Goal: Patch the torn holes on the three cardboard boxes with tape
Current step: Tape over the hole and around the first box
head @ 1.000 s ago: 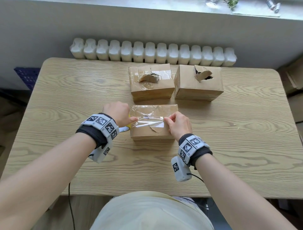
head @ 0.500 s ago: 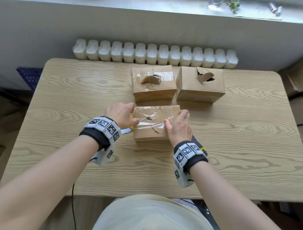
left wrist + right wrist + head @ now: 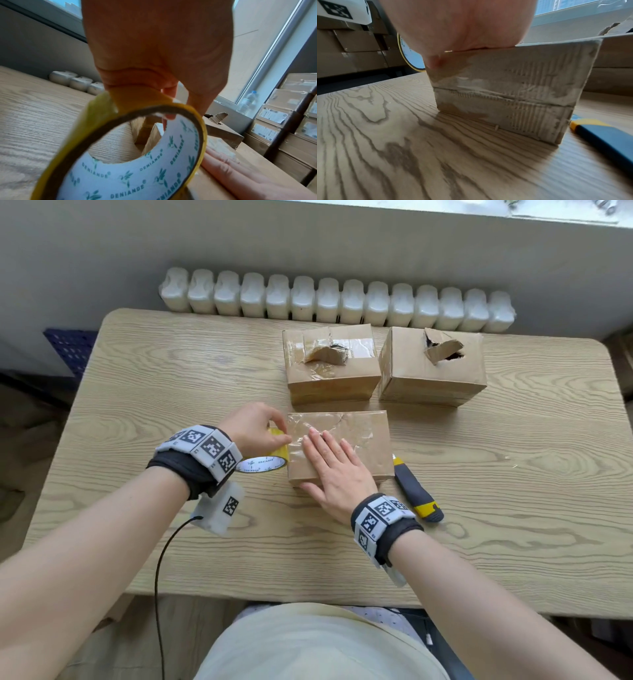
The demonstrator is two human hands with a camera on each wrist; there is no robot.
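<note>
Wood-grain surface [image 3: 479, 525] carries three boxes; on the nearest box [image 3: 370, 440] my right hand [image 3: 337, 470] presses flat, fingers straight, while my left hand [image 3: 251, 428] grips the tape roll [image 3: 270, 462] beside it.

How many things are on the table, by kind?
Cardboard boxes: 3 (near box, back left box, back right box)
Tape roll: 1
Utility knife: 1
Total: 5
</note>
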